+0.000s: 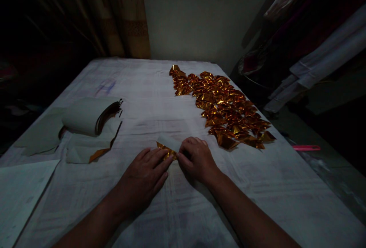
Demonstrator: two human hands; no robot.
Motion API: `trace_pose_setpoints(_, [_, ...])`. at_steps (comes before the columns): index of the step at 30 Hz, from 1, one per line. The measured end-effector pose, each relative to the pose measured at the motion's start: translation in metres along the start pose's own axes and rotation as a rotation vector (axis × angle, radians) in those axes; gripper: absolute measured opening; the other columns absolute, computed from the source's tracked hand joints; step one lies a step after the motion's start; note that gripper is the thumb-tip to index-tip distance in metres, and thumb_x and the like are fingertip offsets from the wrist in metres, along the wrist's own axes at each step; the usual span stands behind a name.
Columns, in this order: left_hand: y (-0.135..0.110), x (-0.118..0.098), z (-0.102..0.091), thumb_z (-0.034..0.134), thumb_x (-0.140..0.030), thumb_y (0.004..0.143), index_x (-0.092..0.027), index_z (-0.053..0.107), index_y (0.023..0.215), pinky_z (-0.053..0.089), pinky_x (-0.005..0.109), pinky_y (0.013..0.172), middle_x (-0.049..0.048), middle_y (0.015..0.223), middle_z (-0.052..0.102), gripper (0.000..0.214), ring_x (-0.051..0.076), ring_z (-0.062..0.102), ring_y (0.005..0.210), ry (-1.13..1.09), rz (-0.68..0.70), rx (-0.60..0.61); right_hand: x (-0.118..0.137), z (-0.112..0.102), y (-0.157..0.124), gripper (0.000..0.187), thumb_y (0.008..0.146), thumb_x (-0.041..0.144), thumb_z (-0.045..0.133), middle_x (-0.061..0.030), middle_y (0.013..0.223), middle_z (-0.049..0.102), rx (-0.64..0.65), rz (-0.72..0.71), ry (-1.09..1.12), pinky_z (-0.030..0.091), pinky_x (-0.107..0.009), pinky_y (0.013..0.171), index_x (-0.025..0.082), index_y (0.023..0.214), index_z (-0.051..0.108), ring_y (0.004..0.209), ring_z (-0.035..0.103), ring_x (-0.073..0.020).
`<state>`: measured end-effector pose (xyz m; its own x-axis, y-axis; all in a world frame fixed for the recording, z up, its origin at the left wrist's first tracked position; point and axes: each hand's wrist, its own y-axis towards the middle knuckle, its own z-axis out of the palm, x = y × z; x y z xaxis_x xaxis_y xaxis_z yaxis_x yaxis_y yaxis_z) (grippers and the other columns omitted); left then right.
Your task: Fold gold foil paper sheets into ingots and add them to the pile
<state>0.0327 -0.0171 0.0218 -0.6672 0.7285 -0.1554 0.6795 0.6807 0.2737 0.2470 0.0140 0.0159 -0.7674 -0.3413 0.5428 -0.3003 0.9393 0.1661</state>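
1. Head view: the left hand [145,173] lies palm-down, fingers stretched out nearly flat, pressing a partly folded gold foil sheet [163,147] against the plaid tablecloth [183,217].
2. The right hand [197,158] has its fingers curled, thumb and forefinger pinching the sheet's right end (its pale backing shows along the far side).
3. Beyond the right hand, folded gold foil pieces [223,107] spread in a crowded cluster towards the table's right edge.
4. Left of the hands, a curled paper stack [82,114] rests on loose pale-backed sheets [41,133].
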Motion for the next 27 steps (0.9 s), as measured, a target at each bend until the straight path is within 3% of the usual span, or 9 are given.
trace_pose_setpoints(27, [0.0035, -0.0016, -0.0017, 0.047, -0.019, 0.098, -0.026, 0.057, 0.137, 0.039, 0.049, 0.107, 0.0080, 0.135, 0.062, 0.041, 0.025, 0.059, 0.119, 0.042, -0.036, 0.048, 0.0033, 0.0041, -0.0021, 0.009, 0.088, 0.022, 0.068, -0.0028, 0.090, 0.063, -0.041, 0.035, -0.020, 0.034, -0.035, 0.081, 0.021, 0.084, 0.060, 0.090, 0.056, -0.0215])
